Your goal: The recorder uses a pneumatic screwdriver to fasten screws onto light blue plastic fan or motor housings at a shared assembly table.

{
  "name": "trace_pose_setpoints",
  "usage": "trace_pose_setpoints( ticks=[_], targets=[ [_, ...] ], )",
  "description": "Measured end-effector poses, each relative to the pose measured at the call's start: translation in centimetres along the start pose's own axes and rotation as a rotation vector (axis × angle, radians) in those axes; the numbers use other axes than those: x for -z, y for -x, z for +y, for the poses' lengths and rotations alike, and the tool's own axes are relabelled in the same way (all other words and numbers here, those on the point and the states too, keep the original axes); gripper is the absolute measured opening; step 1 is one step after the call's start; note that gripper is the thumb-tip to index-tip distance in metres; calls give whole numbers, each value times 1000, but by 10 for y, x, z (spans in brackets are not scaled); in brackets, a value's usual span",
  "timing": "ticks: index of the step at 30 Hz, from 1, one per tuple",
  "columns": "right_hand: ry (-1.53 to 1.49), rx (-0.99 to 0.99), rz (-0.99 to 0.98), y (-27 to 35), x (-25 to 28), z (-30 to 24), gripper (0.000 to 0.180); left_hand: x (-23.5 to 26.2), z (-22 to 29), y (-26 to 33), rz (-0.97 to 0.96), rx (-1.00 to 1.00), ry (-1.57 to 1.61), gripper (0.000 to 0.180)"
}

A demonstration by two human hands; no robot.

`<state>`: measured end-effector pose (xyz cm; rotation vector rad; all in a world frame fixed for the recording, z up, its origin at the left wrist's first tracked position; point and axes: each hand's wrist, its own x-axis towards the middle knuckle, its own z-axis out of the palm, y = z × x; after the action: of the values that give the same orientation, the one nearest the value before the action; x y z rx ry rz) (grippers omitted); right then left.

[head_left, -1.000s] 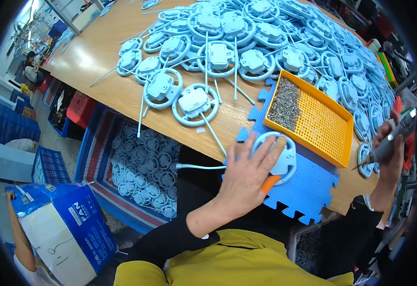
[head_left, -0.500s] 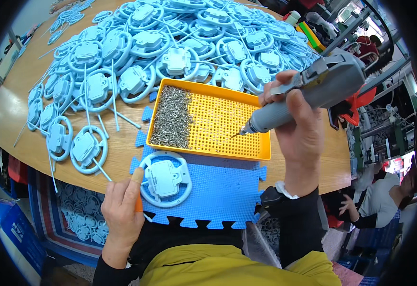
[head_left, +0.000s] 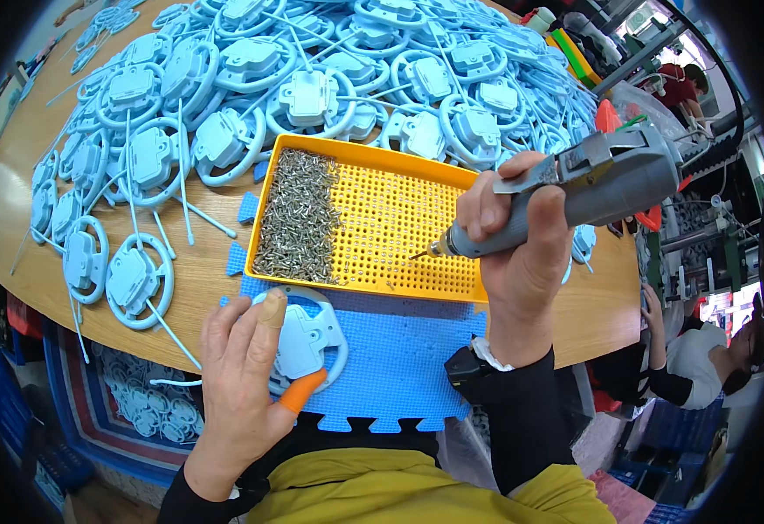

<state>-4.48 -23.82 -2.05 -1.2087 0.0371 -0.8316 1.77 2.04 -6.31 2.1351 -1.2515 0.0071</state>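
Note:
My right hand (head_left: pixel 522 236) is wrapped round a grey electric screwdriver (head_left: pixel 583 188), its thin bit (head_left: pixel 424 254) pointing left above a yellow tray (head_left: pixel 382 284). Small silver screws (head_left: pixel 299 218) are heaped in the tray's left end, and its floor is full of small holes. A light-blue wheel-shaped plastic part (head_left: pixel 305 339) lies flat on the blue foam mat (head_left: pixel 399 358), in front of the tray. My left hand (head_left: pixel 246 371) grips the part's left rim, partly hiding it; the thumb wears an orange finger cover and a fingertip is wrapped in beige tape.
A large pile of similar light-blue parts (head_left: pixel 307 96), with thin sticks poking out, covers the far side of the wooden table (head_left: pixel 207 210). More parts fill a container (head_left: pixel 150 397) below the table at left. Another person (head_left: pixel 701 358) sits off to the right.
My left hand has shifted right and turned, its fingers and orange-covered thumb now reaching over the part's rim. The screwdriver has moved slightly left in my right hand.

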Motion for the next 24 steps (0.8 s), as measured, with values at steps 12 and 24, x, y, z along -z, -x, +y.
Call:
trace_pose_setpoints(
  ticks=[12, 24],
  targets=[
    [9, 10, -26, 1, -1, 0, 33, -11, 9, -1, 22, 5, 79, 98],
    [29, 74, -41, 2, -6, -15, 45, -12, 22, -3, 18, 66, 23, 93]
  ],
)
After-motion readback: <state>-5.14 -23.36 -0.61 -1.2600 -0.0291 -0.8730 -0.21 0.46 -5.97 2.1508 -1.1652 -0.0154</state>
